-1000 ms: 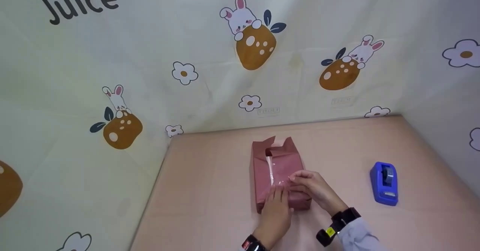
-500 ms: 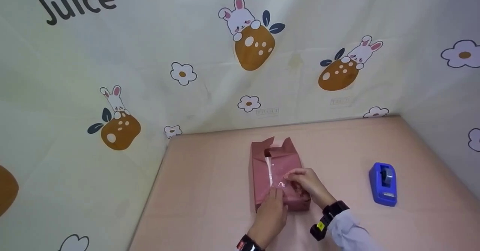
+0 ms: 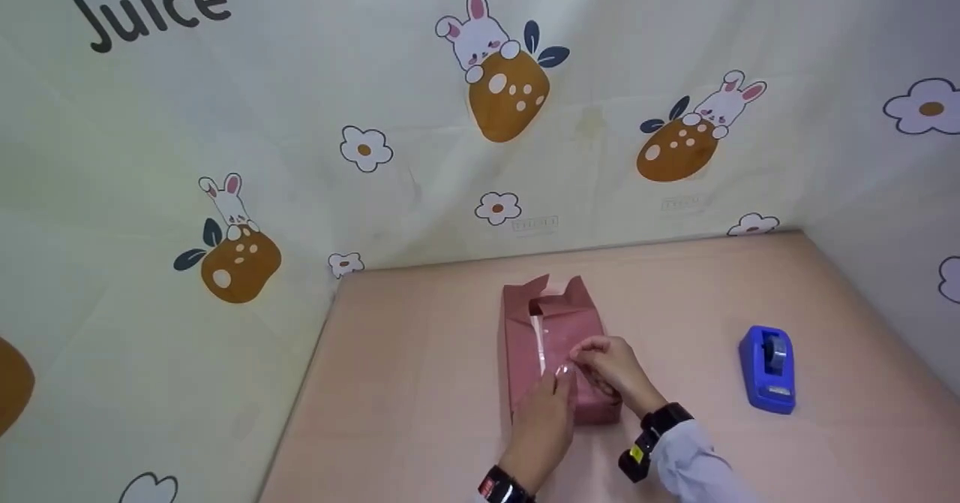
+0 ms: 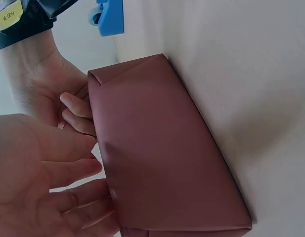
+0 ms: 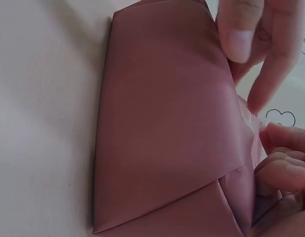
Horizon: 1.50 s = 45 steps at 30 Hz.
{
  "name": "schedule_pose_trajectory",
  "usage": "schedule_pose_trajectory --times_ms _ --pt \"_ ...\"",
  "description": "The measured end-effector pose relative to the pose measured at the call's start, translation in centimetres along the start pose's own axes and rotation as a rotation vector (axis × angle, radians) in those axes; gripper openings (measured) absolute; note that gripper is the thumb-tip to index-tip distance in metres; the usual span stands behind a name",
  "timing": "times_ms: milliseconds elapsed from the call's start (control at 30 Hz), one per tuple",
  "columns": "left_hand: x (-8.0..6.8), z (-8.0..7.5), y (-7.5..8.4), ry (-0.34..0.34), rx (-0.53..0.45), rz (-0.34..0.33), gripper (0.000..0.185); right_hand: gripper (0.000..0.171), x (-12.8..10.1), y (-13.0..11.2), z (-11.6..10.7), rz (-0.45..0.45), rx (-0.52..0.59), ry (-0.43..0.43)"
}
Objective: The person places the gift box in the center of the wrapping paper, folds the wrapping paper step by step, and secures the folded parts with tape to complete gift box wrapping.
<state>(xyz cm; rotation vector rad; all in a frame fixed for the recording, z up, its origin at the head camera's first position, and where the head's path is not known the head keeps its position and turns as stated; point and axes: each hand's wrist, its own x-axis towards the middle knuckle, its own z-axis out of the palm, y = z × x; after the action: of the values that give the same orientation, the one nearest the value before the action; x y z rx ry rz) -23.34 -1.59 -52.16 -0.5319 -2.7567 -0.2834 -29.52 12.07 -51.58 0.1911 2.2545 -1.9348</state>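
A package in dark pink wrapping paper point(image 3: 559, 330) lies on the table, its far end standing up in loose flaps. My right hand point(image 3: 616, 371) pinches a bit of clear tape between thumb and forefinger, just above the package top. Its other fingers curl beside the paper in the right wrist view. My left hand point(image 3: 541, 422) rests on the near part of the package top, its fingers point(image 4: 73, 173) fairly straight along the paper edge. Shiny clear tape point(image 3: 564, 369) shows by the left fingertips. A pale strip point(image 3: 538, 341) runs along the seam.
A blue tape dispenser point(image 3: 766, 383) with a roll stands to the right on the pink-beige tabletop point(image 3: 405, 353). A printed cloth point(image 3: 420, 60) with rabbits and flowers rises behind and at both sides.
My right hand has shifted slightly left over the package, still pinching the tape. The left hand has moved a little left. The package and dispenser stay in place.
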Motion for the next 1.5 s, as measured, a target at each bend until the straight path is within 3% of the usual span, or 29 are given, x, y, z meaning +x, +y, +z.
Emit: schedule_pose_trajectory --times_ms 233,500,800,1033,1167,1300,1500 --pt "0.9 0.6 0.1 -0.056 0.075 -0.030 0.040 0.007 0.3 0.3 0.5 -0.063 -0.072 0.097" --pt "0.8 1.0 0.1 0.003 0.131 -0.008 0.043 0.005 0.9 0.7 1.0 -0.184 -0.230 0.197" --pt "0.6 1.2 0.5 -0.019 0.130 -0.026 0.048 0.005 0.8 0.8 1.4 -0.315 -0.398 0.270" --pt "0.3 1.7 0.6 0.002 0.227 -0.011 0.053 0.005 0.6 0.9 1.8 -0.394 -0.545 0.311" --pt "0.3 1.8 0.7 -0.045 0.213 -0.016 0.058 0.007 0.6 0.7 1.9 -0.411 -0.632 0.309" --pt "0.2 1.8 0.8 -0.078 0.192 -0.018 0.059 0.009 0.7 0.4 1.8 -0.363 -0.658 0.277" --pt "0.1 1.8 0.8 -0.057 0.215 -0.015 0.057 0.009 0.8 0.3 1.5 -0.313 -0.642 0.244"
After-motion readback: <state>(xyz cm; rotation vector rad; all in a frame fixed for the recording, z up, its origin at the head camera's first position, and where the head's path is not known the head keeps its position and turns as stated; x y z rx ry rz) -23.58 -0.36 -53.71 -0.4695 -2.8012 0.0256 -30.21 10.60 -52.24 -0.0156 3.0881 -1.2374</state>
